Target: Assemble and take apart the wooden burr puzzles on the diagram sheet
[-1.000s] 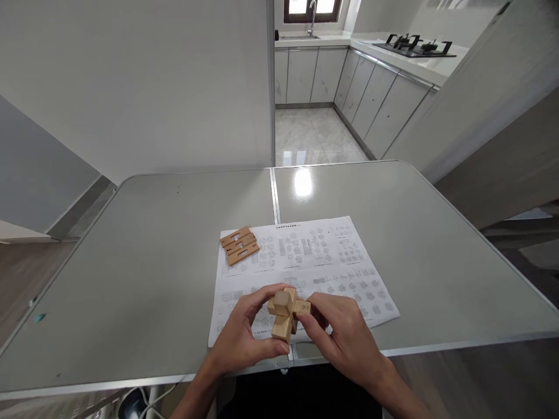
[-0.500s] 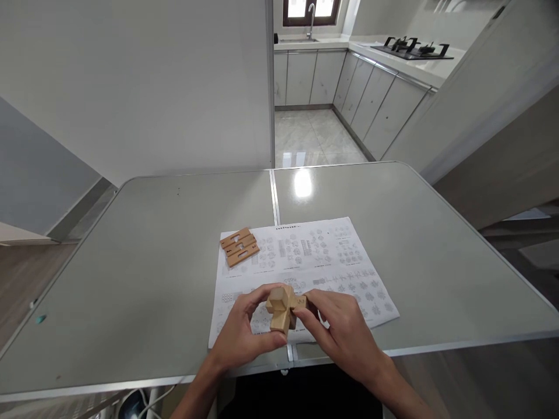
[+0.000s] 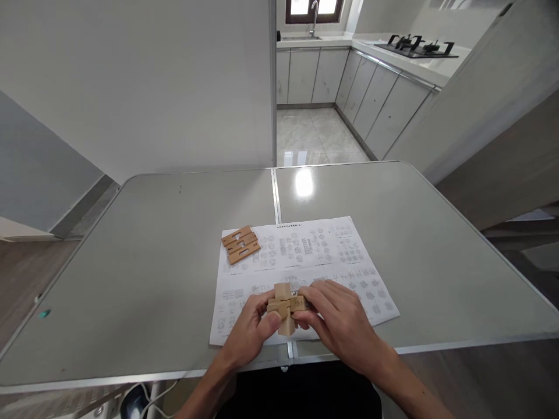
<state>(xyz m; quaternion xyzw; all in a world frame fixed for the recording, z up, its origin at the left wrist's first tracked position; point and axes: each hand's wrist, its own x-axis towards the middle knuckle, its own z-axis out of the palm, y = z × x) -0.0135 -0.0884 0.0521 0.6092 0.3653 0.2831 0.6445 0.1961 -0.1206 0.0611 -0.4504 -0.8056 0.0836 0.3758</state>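
A cross-shaped wooden burr puzzle (image 3: 283, 307) of interlocking light-wood bars is held between both hands above the near part of a printed sheet. My left hand (image 3: 250, 331) closes round its left side, thumb on the near face. My right hand (image 3: 334, 317) pinches the bar that sticks out to the right, between thumb and fingers; that bar carries a written mark I cannot read. Beneath lies the instruction sheet (image 3: 305, 265), full of small diagrams. Several darker flat wooden pieces with slots (image 3: 241, 244) lie side by side on its far left corner.
The grey folding table (image 3: 152, 262) has a metal seam down its middle. A small green bit (image 3: 44, 313) lies near its left edge. Cables (image 3: 151, 401) hang below the front left edge. Beyond stand a white wall and a kitchen with a stove (image 3: 414, 46).
The burr puzzle has been turned in my hands, so a different side faces up. My left thumb has shifted up onto its near face. The flat pieces have stayed in place.
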